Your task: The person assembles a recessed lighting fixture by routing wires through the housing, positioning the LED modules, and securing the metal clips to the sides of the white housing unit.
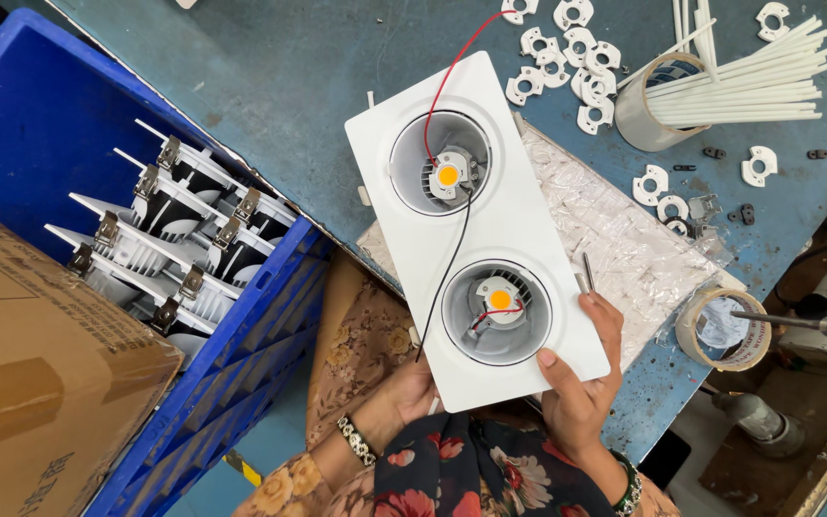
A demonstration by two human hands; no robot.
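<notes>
Twin-lamp white fixture, smooth rect. plate w/ two round recesses, sits mid-scene over blue bench. Left hand cups its near edge; right hand grips near-right corner. Brown cardboard box near left, blue plastic crate beside it.

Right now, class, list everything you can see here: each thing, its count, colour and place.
Twin light fitting: one, white, centre, held.
Wires: red and black, on fitting.
Crate: one, blue, left, holding more fittings.
Cardboard box: one, brown, lower left.
Plastic rings: many, white, top right.
Tubes: bundle, white, in tape roll.
Tape roll: one, right.
Left hand: under fitting.
Right hand: gripping fitting's edge.
</notes>
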